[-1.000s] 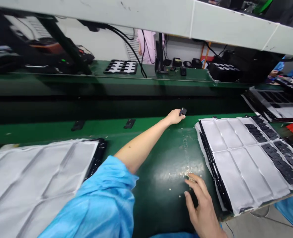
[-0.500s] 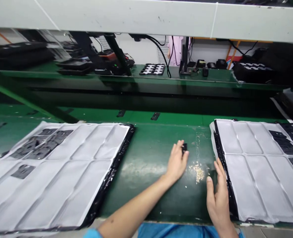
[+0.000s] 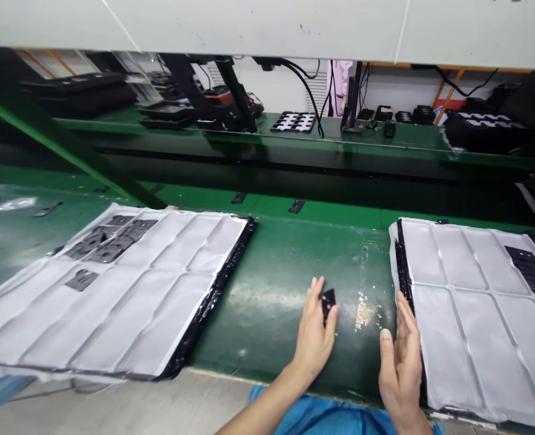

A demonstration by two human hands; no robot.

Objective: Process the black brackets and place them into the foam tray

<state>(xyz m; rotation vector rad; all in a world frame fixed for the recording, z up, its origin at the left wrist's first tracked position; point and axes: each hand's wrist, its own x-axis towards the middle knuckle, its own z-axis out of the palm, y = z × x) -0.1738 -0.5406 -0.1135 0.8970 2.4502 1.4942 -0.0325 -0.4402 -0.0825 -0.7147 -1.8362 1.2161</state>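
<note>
My left hand is over the green bench, its fingers and thumb closed on a small, flat black part. The part is tilted up, and the fingers cover some of it. To the right of it lies a little heap of tiny pale bits, a few of them scattered around. My right hand holds nothing. Its thumb stands apart from the straight fingers, beside the near-left edge of a white-lined tray whose right-hand compartments carry flat black parts.
Another white-lined tray stands on the left with several dark flat parts. Beyond the bench runs a lower green strip with a small dark piece on it. A slanted green post and an overhead white beam cross the view.
My left hand has come nearer to me with the black part, which now shows more of its face. My right hand stays beside the right tray. The view has shifted slightly.
</note>
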